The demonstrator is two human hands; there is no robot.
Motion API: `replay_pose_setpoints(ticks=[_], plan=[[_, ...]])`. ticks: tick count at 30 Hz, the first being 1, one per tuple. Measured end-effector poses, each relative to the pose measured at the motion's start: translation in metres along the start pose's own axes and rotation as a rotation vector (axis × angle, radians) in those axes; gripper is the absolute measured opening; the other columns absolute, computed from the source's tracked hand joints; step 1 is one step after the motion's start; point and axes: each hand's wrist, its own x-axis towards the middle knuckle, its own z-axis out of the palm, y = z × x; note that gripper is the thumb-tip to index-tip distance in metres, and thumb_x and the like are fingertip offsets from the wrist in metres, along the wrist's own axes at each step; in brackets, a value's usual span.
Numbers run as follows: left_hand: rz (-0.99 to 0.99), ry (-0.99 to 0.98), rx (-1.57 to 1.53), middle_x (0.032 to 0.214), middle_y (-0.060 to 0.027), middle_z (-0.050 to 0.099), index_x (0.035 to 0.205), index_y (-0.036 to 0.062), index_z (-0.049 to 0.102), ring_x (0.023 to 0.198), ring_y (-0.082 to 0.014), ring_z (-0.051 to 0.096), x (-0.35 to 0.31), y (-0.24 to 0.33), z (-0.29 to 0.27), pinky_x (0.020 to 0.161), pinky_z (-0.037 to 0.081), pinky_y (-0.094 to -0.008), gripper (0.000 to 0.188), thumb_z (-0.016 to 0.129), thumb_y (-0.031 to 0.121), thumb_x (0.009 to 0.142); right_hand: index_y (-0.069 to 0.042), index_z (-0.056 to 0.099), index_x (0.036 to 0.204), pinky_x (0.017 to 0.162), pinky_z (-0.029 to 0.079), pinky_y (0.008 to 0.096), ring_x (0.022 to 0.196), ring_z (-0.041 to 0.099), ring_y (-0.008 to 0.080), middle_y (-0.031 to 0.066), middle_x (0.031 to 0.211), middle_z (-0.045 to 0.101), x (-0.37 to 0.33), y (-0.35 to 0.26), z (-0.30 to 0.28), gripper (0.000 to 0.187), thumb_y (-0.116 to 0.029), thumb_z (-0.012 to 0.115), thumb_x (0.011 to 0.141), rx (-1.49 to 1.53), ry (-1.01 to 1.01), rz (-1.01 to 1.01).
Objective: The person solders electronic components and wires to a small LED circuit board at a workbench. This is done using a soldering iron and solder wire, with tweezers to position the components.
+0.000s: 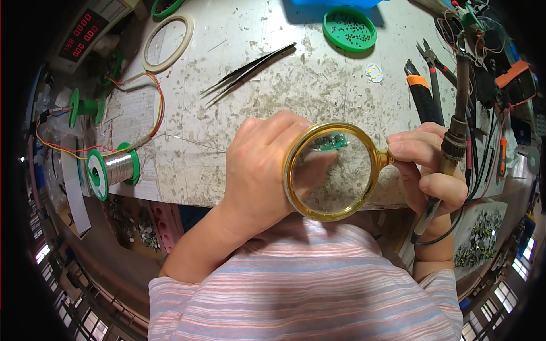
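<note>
My left hand (256, 167) is closed on a small green circuit board (331, 142), which shows through the lens of a gold-rimmed magnifying glass (341, 184). The lens overlaps the fingertips of that hand. My right hand (429, 165) pinches the short handle of the glass at its right side. The same hand also has a soldering iron (455, 139) in its fingers, with the metal end pointing up and away. Thin solder wire (190, 141) runs from a green-flanged spool (118, 167) at the left toward my left hand; where it ends is hidden.
Black tweezers (250, 74) lie beyond my left hand. A green dish (350, 31) of tiny dark parts stands at the back. Cutters (435, 65) and an orange-banded tool (424, 94) lie right. A cream ring (168, 42) and a red-digit display (84, 35) are far left.
</note>
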Motion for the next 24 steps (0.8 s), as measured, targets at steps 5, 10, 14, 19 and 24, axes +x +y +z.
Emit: replay_pose_setpoints(ticks=[5,10,14,19,24], plan=[[0.017,0.02,-0.019,0.083,-0.0053,0.065,0.091,0.008,0.069,0.069,-0.0233,0.059,0.0,-0.0001,0.0002,0.065,0.042,-0.0335,0.03,0.084,0.013,0.066,-0.007,0.046,0.078,0.059,0.049,0.034,0.075,0.066,0.0334,0.0216,0.09,0.068,-0.0009,0.0,-0.0004,0.038,0.013,0.071,0.058,0.032,-0.004,0.017],[0.015,0.01,-0.021,0.083,-0.0052,0.066,0.09,0.0078,0.069,0.07,-0.0234,0.06,-0.0005,-0.0004,0.0001,0.066,0.043,-0.0337,0.029,0.084,0.013,0.066,-0.007,0.045,0.081,0.061,0.051,0.0346,0.076,0.066,0.0332,0.0207,0.09,0.067,-0.0006,-0.0013,0.0006,0.039,0.012,0.072,0.059,0.022,0.004,0.028],[-0.018,0.026,-0.041,0.084,-0.004,0.067,0.094,0.0074,0.067,0.072,-0.0216,0.061,-0.0014,0.0011,0.0001,0.068,0.045,-0.0326,0.034,0.085,0.013,0.066,-0.008,0.046,0.081,0.061,0.051,0.0347,0.076,0.066,0.033,0.0204,0.09,0.068,-0.0001,-0.0028,0.0,0.039,0.012,0.072,0.06,0.01,0.008,0.038],[-0.077,0.019,-0.054,0.086,-0.0032,0.069,0.102,0.0077,0.064,0.074,-0.0202,0.062,-0.0034,0.0023,0.0007,0.069,0.049,-0.0317,0.042,0.087,0.014,0.067,-0.008,0.048,0.08,0.061,0.051,0.0342,0.076,0.066,0.0322,0.0196,0.091,0.068,-0.0011,-0.0014,-0.0002,0.037,0.012,0.073,0.06,0.025,0.009,0.035],[-0.081,0.025,-0.087,0.088,-0.0033,0.068,0.104,0.0074,0.062,0.078,-0.0195,0.063,-0.005,0.0011,0.0018,0.07,0.05,-0.0309,0.044,0.086,0.011,0.067,-0.008,0.048,0.08,0.061,0.051,0.0345,0.076,0.066,0.0319,0.0191,0.09,0.068,-0.0007,-0.0014,-0.0007,0.037,0.011,0.073,0.06,0.031,0.012,0.04]])
